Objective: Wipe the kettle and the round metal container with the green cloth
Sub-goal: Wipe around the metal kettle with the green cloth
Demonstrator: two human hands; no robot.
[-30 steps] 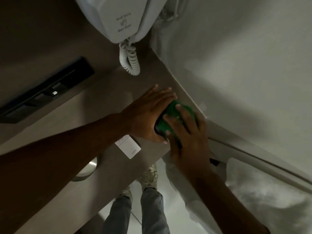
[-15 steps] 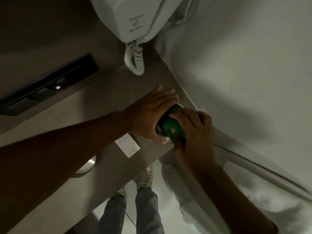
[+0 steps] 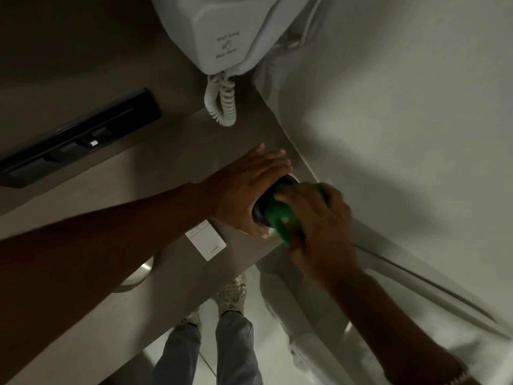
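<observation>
The kettle [image 3: 260,216] stands at the right end of the wooden counter [image 3: 166,168], close to the wall corner. Only a dark strip of its top and left side shows. My left hand [image 3: 244,190] clasps its left side, fingers stretched along the far edge. My right hand [image 3: 319,223] presses the bunched green cloth [image 3: 280,218] over the kettle's top and near side. The round metal container [image 3: 141,270] sits near the counter's front edge, mostly hidden under my left forearm.
A white card [image 3: 206,240] lies on the counter just left of the kettle. A wall-hung hair dryer [image 3: 222,31] with a coiled cord [image 3: 222,104] hangs above the counter. A black socket panel [image 3: 77,137] is on the back wall. My shoes [image 3: 231,293] show below the counter edge.
My right hand has dragged the green cloth from the kettle's top toward its right and near side, fingers curling in. My left hand has kept its hold on the kettle.
</observation>
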